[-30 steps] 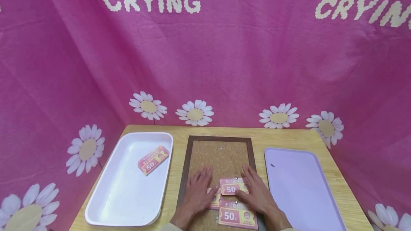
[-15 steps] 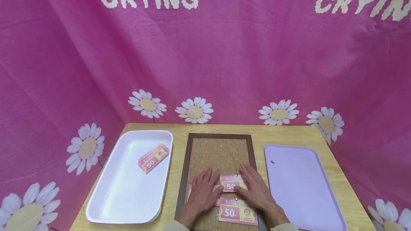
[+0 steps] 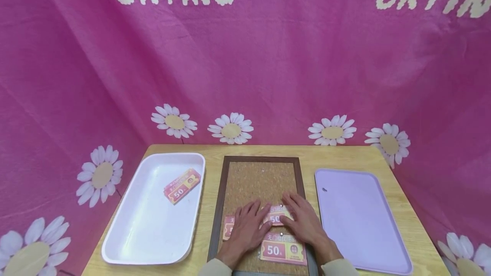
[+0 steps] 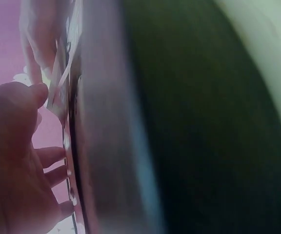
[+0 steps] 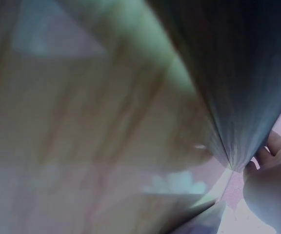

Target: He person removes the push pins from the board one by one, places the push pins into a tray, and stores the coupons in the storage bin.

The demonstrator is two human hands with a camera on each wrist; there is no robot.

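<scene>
A cork board [image 3: 261, 182] in a dark brown frame lies in the middle of the table. Both hands are over its near half. My left hand [image 3: 246, 230] reaches its thumb and fingertips to the left edge of an upper pink-and-yellow coupon [image 3: 274, 219]. From the other side my right hand [image 3: 304, 221] lays its thumb on that coupon, fingers extended at its right end. A round pin head [image 3: 281, 205] shows at its top edge. Below lies another coupon [image 3: 283, 250], also with a pin head at its top. The left hand partly covers a third coupon [image 3: 229, 227].
Left of the board, a white tray [image 3: 149, 229] holds a small pile of coupons [image 3: 182, 185]. On the right is a flat purple tray [image 3: 362, 220] with a small dark object [image 3: 324, 190] near its far left corner. A pink flowered cloth [image 3: 268, 67] hangs behind the table.
My left hand has slid rightward over the board to the upper coupon, and the left coupon's outer end now shows. My right hand has stayed nearly in place. The head view has tilted slightly.
</scene>
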